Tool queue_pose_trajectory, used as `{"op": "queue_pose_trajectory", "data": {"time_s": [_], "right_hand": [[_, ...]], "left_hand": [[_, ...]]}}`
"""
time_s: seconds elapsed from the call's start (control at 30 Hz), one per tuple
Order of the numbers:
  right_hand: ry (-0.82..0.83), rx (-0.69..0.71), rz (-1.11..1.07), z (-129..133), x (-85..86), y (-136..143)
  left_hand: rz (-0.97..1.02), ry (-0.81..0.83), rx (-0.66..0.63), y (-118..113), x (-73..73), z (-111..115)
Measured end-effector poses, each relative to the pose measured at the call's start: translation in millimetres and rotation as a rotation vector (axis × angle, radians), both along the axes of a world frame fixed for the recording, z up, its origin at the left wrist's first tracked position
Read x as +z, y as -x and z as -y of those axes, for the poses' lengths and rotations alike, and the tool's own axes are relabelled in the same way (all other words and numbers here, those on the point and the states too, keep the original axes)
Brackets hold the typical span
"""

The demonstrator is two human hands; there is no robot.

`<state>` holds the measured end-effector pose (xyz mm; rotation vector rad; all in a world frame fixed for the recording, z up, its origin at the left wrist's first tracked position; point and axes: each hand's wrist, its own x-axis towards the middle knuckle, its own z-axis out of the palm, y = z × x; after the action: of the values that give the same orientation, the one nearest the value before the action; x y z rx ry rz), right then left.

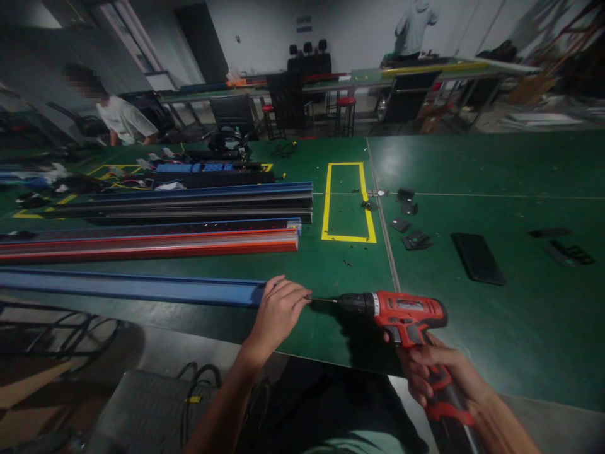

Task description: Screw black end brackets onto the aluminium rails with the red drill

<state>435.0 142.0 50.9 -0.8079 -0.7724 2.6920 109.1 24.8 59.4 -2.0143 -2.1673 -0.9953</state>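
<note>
My right hand (pixel 437 372) grips the handle of a red and black cordless drill (pixel 401 312), held level above the near edge of the green table (pixel 472 164). The drill's bit points left at the end of a long blue rail (pixel 142 287) that lies along the table's front. My left hand (pixel 278 312) is closed over that end of the rail, fingertips pinched right at the bit's tip. Whatever small part sits between the fingers is hidden.
Long red (pixel 151 243) and black (pixel 189 205) rails lie stacked further back on the left. A yellow taped rectangle (pixel 348 202) marks the table's middle; small black parts (pixel 409 221) and a flat black plate (pixel 477 257) lie to its right. Two other people are at the back.
</note>
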Motion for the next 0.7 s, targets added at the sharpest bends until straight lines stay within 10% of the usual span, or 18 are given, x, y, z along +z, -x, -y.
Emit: {"op": "queue_pose_trajectory", "data": {"time_s": [0.7], "right_hand": [[0.01, 0.026, -0.057, 2.3, 0.9, -10.0]], "left_hand": [[0.015, -0.102, -0.001, -5.9, 7.4, 5.9]]}}
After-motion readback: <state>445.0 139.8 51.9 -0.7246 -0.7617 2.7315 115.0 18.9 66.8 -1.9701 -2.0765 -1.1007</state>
